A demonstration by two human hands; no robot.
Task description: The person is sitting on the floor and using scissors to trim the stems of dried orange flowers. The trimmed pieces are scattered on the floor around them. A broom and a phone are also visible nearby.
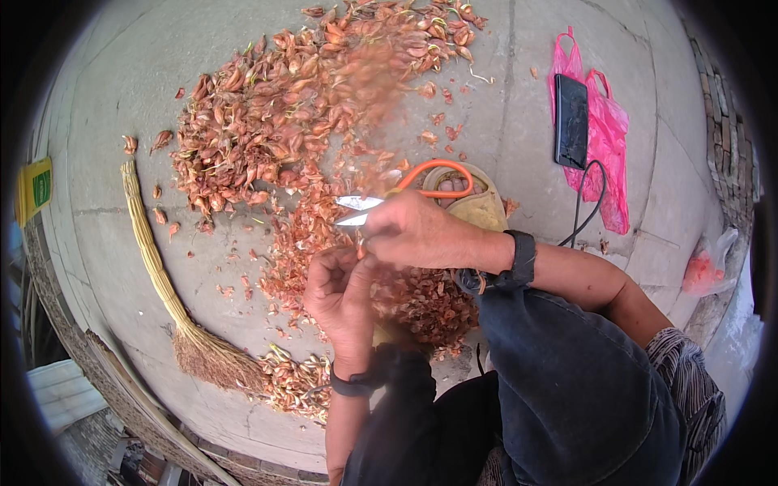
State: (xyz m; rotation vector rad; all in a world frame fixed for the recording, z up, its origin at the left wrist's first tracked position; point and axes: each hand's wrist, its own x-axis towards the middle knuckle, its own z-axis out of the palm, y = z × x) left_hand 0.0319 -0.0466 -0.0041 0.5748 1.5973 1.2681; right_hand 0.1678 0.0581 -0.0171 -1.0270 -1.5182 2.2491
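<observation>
My right hand (419, 234) grips a pair of scissors with an orange handle (437, 163). Their two blades (358, 209) are spread and point left. Just below them, my left hand (337, 291) has its fingertips pinched together, touching the right fingers. A small orange-brown piece (361, 250), probably a shallot, shows between the fingertips, mostly hidden. Loose papery skins (304, 234) lie beneath both hands. Behind my right wrist stands a yellowish container (480, 209) with pale pinkish bulbs (453, 182) in it.
A large heap of sprouting shallots (261, 121) spreads across the concrete floor (121, 73). A straw broom (152, 243) lies left, its head against a pile of trimmings (298, 376). At right, a phone (570, 121) with a cable (598, 200) rests on pink plastic bags (608, 140).
</observation>
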